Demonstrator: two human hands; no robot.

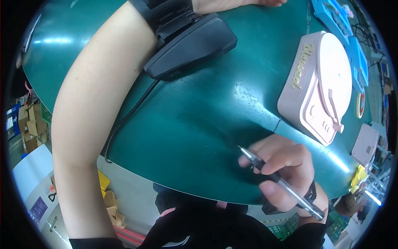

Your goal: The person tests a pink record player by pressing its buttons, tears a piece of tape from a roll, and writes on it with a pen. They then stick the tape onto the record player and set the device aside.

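Note:
My right hand (284,168) grips a slim silver and black pen (282,182) near the front edge of the dark green table (195,128), its tip pointing up and left just above the surface. My left forearm stretches across the table's left side to the far edge, where only a sliver of my left hand (265,2) shows at the top of the picture. A black device (191,47) is strapped at that wrist, with a cable trailing off the table. A pink turntable-shaped box (319,85) rests at the right, apart from both hands.
Blue trays (346,37) line the far right edge. A small pink flat box (365,145) and something yellow (358,178) sit beyond the table at right. Cardboard boxes (31,126) lie on the floor at left.

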